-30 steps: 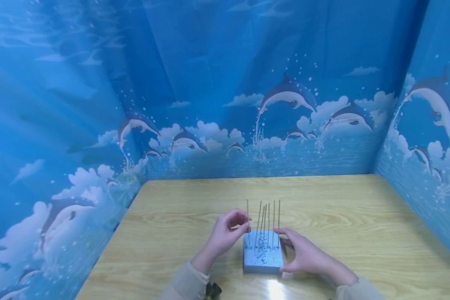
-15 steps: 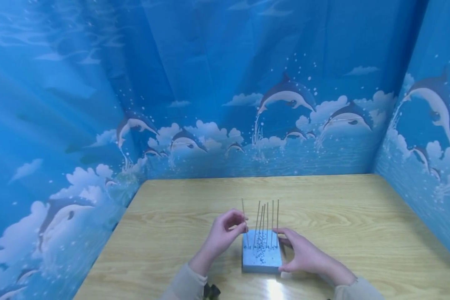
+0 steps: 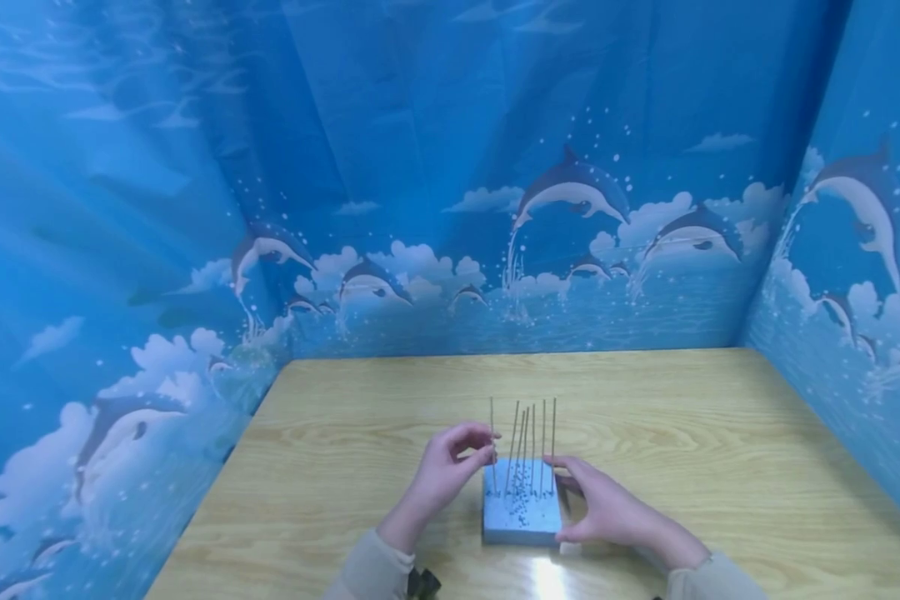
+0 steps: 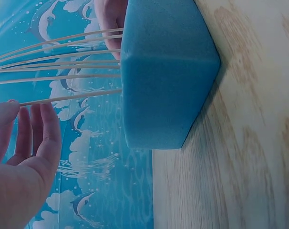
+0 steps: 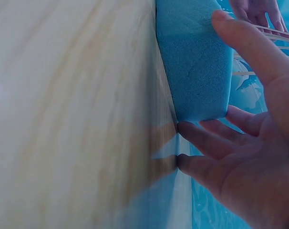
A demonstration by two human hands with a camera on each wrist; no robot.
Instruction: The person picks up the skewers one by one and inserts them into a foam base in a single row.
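A light blue foam block (image 3: 504, 521), its top pitted with many small holes, lies on the table. Several thin wooden sticks (image 4: 58, 63) stand in a row across it. With thumb and fingertips my left hand (image 3: 446, 467) pinches the leftmost stick (image 4: 73, 97), whose lower end is in the foam. My right hand (image 3: 607, 507) holds the block's right side; in the right wrist view its thumb (image 5: 249, 45) lies on the near side and the fingers reach round the far side, the lower fingertips touching the table.
The wood-grain table (image 3: 330, 467) extends around the block. Blue dolphin-print curtains (image 3: 420, 208) stand along its back and sides. A small white piece (image 3: 570, 548) lies by the block's near right corner. Something black (image 3: 423, 583) shows beside the left sleeve.
The leftmost stick leans further left half a second ago, then comes back nearly upright in my left fingers. My right hand keeps its hold on the block.
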